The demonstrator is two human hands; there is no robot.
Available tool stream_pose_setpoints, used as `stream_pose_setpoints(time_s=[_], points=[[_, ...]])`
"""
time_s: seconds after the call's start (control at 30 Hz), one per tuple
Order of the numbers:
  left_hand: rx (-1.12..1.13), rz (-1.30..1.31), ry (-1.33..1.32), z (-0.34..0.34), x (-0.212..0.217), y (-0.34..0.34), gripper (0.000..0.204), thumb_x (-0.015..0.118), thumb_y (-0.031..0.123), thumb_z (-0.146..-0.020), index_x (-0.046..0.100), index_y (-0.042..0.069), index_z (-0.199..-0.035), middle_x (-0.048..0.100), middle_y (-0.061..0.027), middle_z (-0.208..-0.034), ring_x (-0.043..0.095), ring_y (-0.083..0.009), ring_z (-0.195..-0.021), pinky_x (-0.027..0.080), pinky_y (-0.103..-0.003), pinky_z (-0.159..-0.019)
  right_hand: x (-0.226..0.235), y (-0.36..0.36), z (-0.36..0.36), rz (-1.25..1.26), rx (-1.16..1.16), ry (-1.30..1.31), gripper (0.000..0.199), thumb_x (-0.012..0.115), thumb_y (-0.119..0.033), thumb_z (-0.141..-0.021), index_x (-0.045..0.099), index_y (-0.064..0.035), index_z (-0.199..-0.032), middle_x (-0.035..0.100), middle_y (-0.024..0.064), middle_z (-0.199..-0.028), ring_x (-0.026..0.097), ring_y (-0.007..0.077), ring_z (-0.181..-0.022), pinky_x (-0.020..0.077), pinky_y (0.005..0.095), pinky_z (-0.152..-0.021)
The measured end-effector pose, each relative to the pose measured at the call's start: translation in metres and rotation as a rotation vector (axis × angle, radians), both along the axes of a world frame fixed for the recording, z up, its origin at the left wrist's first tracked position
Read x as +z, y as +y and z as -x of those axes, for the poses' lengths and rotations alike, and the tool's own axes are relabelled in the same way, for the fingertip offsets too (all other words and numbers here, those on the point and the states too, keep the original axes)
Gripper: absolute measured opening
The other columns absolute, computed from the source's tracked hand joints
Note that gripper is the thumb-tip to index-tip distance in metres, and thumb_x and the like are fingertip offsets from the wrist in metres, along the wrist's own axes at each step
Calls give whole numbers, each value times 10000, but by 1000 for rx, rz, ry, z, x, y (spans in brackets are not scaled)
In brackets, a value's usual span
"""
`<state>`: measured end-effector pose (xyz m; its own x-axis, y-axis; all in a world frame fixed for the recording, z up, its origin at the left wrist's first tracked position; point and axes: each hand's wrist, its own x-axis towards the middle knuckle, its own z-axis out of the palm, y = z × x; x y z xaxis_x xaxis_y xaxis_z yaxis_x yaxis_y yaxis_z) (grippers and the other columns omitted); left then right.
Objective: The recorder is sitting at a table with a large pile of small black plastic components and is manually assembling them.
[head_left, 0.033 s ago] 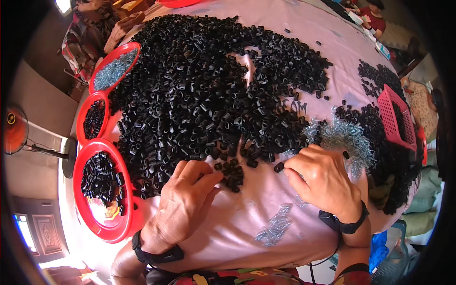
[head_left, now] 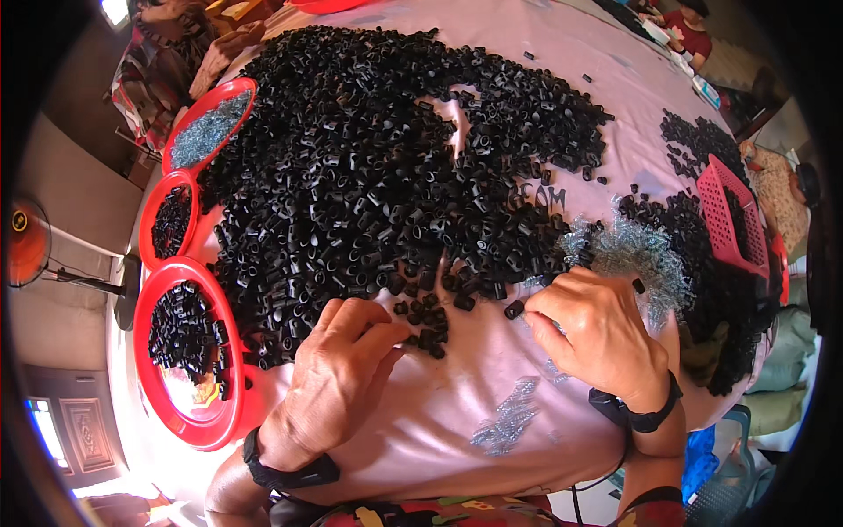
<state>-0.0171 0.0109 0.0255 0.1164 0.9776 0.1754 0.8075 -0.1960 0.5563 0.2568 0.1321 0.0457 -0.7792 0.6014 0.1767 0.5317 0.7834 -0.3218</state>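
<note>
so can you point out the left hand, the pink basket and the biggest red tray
Left hand (head_left: 336, 369): head view, on the back of the hand.
Pink basket (head_left: 718, 209): head view, on its perforated side wall.
Biggest red tray (head_left: 188, 430): head view, on its lower rim.

Two hands (head_left: 338, 373) (head_left: 593, 329), two wristbands (head_left: 290, 472) (head_left: 652, 413), three red trays (head_left: 198, 436) (head_left: 147, 227) (head_left: 249, 104) at left, one pink basket (head_left: 724, 215), one fan (head_left: 29, 241); black parts (head_left: 351, 176), silvery bits (head_left: 654, 263): uncountable.

Bright glare at lower left
</note>
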Motion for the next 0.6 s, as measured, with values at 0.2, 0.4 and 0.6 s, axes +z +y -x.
stream_pose_setpoints(time_s=[0.2, 0.4, 0.6], points=[[92, 29, -122, 1, 2, 2, 182, 805, 25, -830, 738, 58, -995, 653, -106, -1020, 645, -326, -956, 561, -418, -816, -3, -3, 4, 38, 15, -33, 146, 777, -78, -822, 676, -49, -922, 680, 110, -838, 677, 309, -790, 545, 431, -675], [46, 95, -107, 9, 2, 0, 227, 816, 54, -839, 745, 54, -1054, 661, -119, -1017, 663, -333, -944, 561, -419, -814, -8, -3, 5, 76, 34, -37, 250, 777, -29, -795, 698, -39, -1031, 714, 115, -906, 680, 321, -814, 551, 430, -710], [75, 107, -127, 17, 9, -3, 243, 820, 90, -855, 740, 41, -1080, 662, -126, -1008, 667, -340, -928, 559, -424, -806, -7, -3, 8, 48, 47, 23, 157, 738, -2, -805, 691, -27, -953, 673, 113, -862, 672, 315, -799, 554, 427, -680]])
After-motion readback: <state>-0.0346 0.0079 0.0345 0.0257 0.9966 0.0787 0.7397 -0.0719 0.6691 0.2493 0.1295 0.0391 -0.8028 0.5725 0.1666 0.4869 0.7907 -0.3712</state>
